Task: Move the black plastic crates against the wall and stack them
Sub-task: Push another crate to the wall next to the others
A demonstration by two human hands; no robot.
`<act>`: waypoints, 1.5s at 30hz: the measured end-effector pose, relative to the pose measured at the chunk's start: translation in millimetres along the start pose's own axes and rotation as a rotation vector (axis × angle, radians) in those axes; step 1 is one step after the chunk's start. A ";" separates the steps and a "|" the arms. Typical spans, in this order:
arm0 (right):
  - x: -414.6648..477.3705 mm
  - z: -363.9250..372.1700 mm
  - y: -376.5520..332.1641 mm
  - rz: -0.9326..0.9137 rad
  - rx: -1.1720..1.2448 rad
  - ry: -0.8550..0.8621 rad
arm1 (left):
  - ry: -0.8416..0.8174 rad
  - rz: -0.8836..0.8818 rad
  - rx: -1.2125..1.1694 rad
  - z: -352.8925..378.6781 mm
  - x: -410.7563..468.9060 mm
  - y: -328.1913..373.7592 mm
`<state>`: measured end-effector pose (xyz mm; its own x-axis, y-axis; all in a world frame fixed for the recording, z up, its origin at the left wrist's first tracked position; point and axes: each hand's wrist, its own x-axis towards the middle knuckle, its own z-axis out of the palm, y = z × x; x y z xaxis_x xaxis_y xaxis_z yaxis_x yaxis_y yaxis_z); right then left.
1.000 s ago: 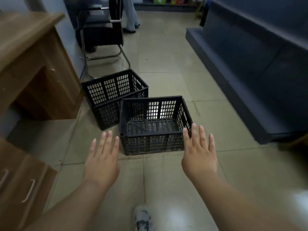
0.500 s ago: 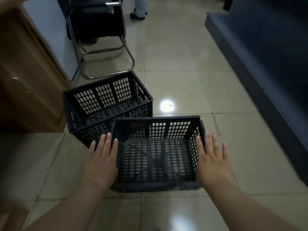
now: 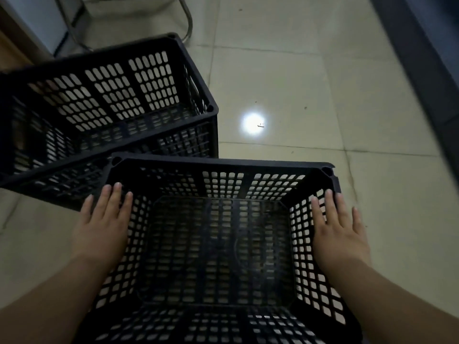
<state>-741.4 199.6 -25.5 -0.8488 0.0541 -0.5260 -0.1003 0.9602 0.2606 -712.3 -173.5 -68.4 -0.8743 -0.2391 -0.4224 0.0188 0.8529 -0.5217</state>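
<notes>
We looked almost straight down into the near crate [image 3: 218,249], which filled the lower middle of the view far more than it had half a second before, when we saw it from further back and higher. It stood upright on the tiled floor [image 3: 310,90], its far left corner touching or just beside the near wall of the far crate [image 3: 106,108], which sat to the far left and was turned at an angle. The two crates lay in the same arrangement as in the earlier frames; neither was stacked on the other.

Our left hand [image 3: 101,227] lay flat and open along the near crate's left rim, fingers straight and together, pointing away from us. Our right hand [image 3: 335,229] lay the same way along the right rim, fingers spread slightly. Both hands had come in from the positions of a second ago, when they hovered short of the crate. We could not tell whether the palms pressed the outer walls or only rested beside them; no finger curled round anything.

A bright reflection [image 3: 252,123] shone on the floor right of the far crate. A bent chair leg [image 3: 187,23] showed at the far edge, beyond that crate.
</notes>
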 end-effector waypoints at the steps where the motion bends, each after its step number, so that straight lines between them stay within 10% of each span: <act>1: 8.6 6.3 0.9 0.004 -0.009 -0.008 | -0.014 -0.005 0.010 6.6 5.2 1.5; 23: -18.5 -26.5 1.2 -0.040 -0.227 0.000 | -0.086 0.067 0.041 12.6 -75.0 -42.6; 45: -361.2 -158.8 -224.0 -0.919 -0.576 0.441 | -0.469 -0.646 -0.337 90.3 -631.0 -218.1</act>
<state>-494.9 -78.6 234.6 -0.4293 -0.8045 -0.4104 -0.8945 0.3159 0.3165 -120.9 -250.5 245.0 -0.3721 -0.8277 -0.4201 -0.6221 0.5583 -0.5489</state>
